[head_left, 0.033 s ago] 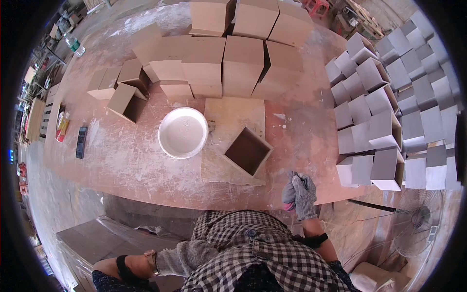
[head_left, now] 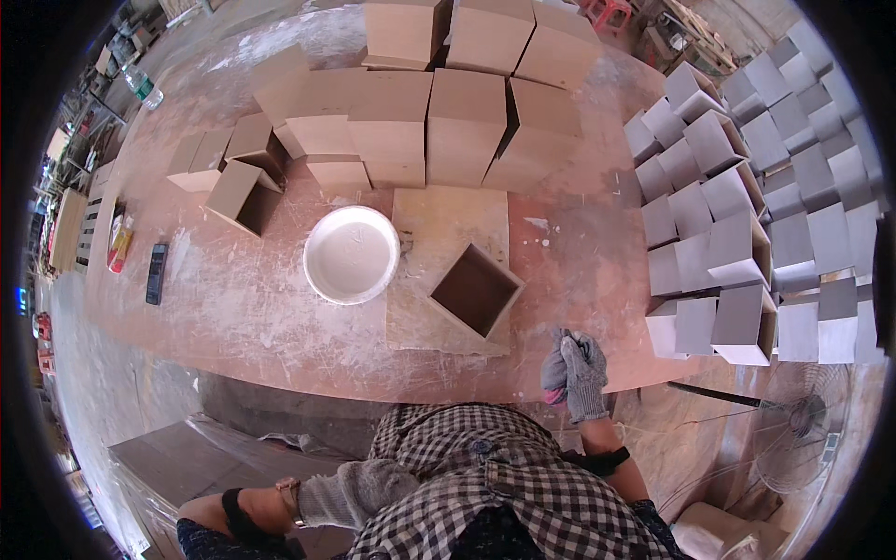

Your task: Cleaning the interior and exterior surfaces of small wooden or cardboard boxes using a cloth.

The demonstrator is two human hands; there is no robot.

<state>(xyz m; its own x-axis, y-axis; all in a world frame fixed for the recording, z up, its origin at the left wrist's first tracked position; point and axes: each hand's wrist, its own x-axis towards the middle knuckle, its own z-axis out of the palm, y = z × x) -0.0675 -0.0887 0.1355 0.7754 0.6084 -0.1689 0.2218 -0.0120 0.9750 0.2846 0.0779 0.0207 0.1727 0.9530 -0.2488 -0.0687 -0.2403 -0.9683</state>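
My right hand (head_left: 585, 373), in a grey knit glove, is closed at the table's front edge. Its fingers press round a soft grey wad with a pink edge (head_left: 555, 378), whose kind I cannot make out. My left hand (head_left: 381, 490), gloved the same way, lies against my checked apron (head_left: 467, 448); its fingers are hidden from view. An open brown box (head_left: 476, 291) sits turned at an angle on a worn board (head_left: 411, 322), its dark inside showing. Beside it stands a round white basin (head_left: 352, 255) with whitish paste in it.
Several brown boxes (head_left: 387, 112) stand in rows at the back, with smaller ones (head_left: 245, 196) at left. Rows of grey boxes (head_left: 737, 233) fill the right. A dark phone (head_left: 157, 273) and a bottle (head_left: 142, 86) are at left. A fan (head_left: 801, 420) stands at lower right.
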